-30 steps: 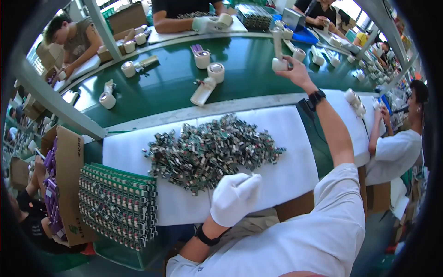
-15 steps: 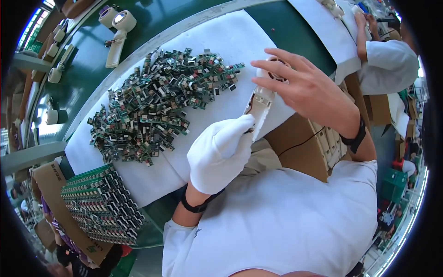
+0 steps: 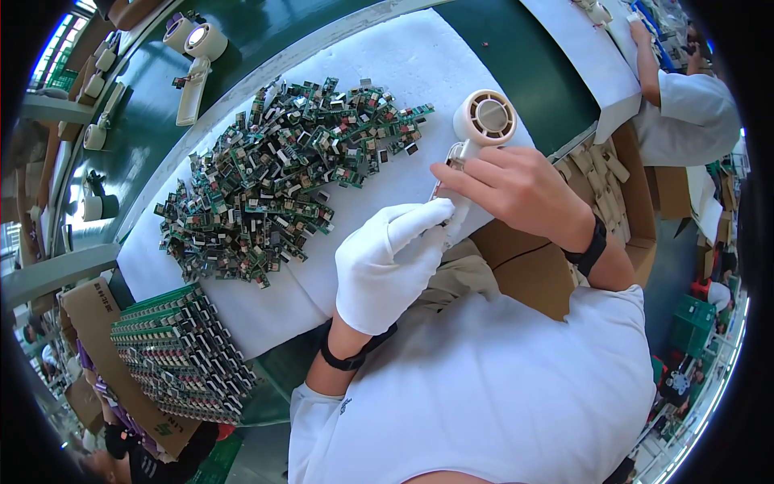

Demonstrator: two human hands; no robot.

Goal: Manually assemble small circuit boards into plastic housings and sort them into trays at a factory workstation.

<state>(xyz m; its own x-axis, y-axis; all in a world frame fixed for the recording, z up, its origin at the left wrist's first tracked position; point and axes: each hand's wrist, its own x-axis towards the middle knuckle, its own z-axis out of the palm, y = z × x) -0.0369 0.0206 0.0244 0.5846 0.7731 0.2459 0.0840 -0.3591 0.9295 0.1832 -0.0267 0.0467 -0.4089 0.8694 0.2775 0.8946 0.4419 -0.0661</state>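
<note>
A cream handheld fan (image 3: 487, 118) with a round slotted head lies over the white sheet, its opened handle running down toward me. In a white glove, my left hand (image 3: 389, 262) is closed round the handle's lower end. My bare right hand (image 3: 520, 189) has its fingers bent and pressed onto the handle just below the head. Those fingers cover most of the handle's inside; a bit of wiring shows beside them. To the left of both hands spreads a heap of small green circuit boards (image 3: 266, 181).
The white foam sheet (image 3: 306, 294) lies on a green bench. Unseparated circuit board panels (image 3: 181, 355) stand at lower left beside a cardboard strip. Another opened fan (image 3: 196, 81) rests at the far left. At right, a cardboard box (image 3: 633, 181) holds cream casings; a co-worker sits beyond.
My right hand has come down from the fan's head onto its handle, with the fingers now bent in. The fan head is now uncovered. My left hand keeps its grip.
</note>
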